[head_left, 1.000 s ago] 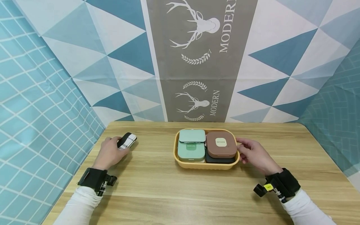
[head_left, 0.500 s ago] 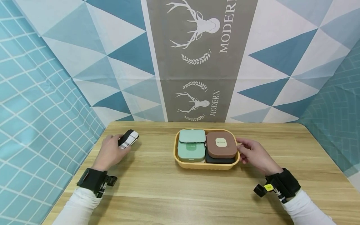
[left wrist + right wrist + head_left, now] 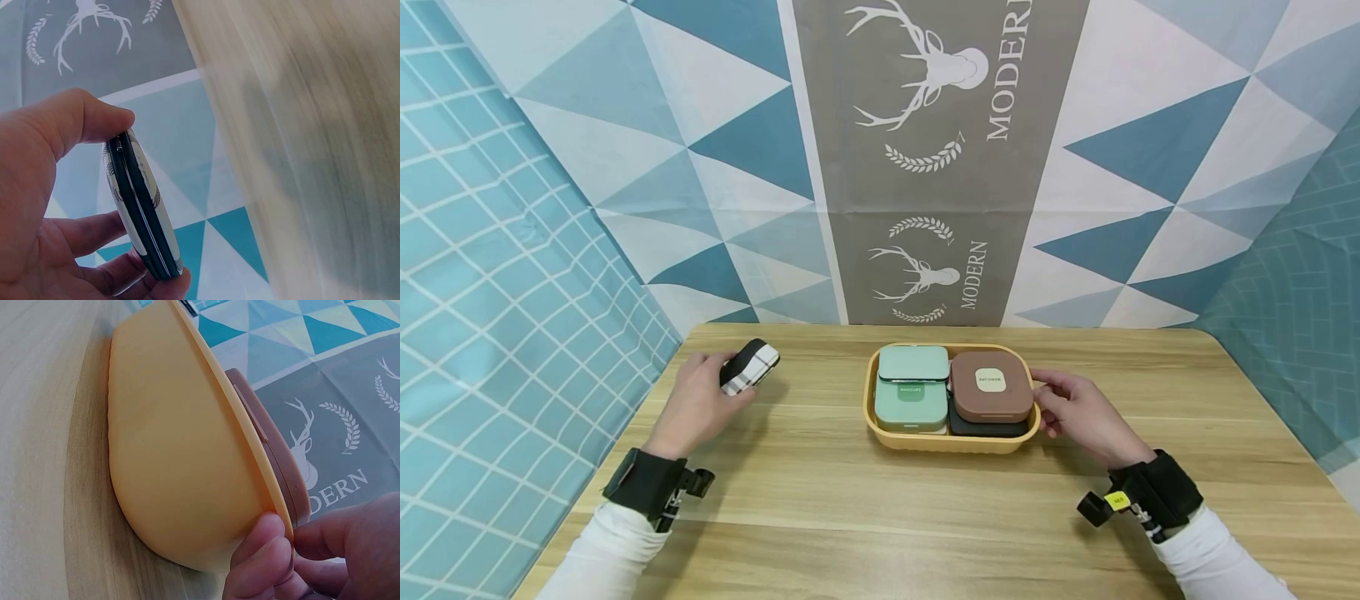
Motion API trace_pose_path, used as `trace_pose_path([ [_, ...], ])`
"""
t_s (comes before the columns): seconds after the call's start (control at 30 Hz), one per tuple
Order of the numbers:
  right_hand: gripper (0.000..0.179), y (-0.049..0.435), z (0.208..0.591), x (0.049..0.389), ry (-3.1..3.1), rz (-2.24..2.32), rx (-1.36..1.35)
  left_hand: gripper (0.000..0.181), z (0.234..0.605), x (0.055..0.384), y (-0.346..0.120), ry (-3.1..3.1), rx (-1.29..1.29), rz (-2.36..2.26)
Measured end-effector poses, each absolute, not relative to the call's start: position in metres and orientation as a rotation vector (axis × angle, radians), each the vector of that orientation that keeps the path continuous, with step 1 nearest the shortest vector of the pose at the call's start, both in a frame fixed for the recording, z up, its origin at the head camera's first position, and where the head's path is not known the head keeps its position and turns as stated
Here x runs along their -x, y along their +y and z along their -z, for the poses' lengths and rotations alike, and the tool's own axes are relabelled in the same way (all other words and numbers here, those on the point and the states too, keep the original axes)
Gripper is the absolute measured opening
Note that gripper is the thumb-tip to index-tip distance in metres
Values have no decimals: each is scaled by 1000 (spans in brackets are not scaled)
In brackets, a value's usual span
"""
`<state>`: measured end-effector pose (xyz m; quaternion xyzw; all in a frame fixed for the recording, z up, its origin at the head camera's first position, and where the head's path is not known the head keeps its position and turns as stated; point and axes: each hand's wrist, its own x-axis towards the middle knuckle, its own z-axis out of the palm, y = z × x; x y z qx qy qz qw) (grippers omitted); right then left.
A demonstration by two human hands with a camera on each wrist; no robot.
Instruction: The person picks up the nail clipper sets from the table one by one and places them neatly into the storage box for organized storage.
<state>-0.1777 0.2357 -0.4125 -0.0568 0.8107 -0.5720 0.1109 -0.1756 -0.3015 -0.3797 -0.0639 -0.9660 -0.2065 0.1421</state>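
My left hand (image 3: 700,404) grips a small black-and-white patterned hinged case (image 3: 749,367) by its edges, raised over the left part of the table. In the left wrist view this case (image 3: 142,206) stands edge-on between thumb and fingers, its dark seam and metal hinge line showing. At the right end of a yellow plastic basket (image 3: 925,442), my right hand (image 3: 1086,417) pinches the rim. Inside the basket lie a brown square case (image 3: 1000,400) on top of a black case (image 3: 988,427), and a mint-green case (image 3: 910,412) with a smaller mint case (image 3: 913,363) on it.
The wooden table (image 3: 850,517) ends at a patterned cloth backdrop (image 3: 925,183) just behind the basket. A blue grid-patterned cloth (image 3: 512,333) hangs along the left side. Both wrists wear black camera straps (image 3: 643,483).
My left hand has lifted the patterned case and moved it slightly to the right and farther back. The right hand and the basket have stayed put.
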Motion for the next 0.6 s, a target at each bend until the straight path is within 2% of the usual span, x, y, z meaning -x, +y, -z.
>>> trace_pose_path([
  [0.6,51,236,413,178,2387,1674,167,65,370,171,-289,-2746,257,626],
])
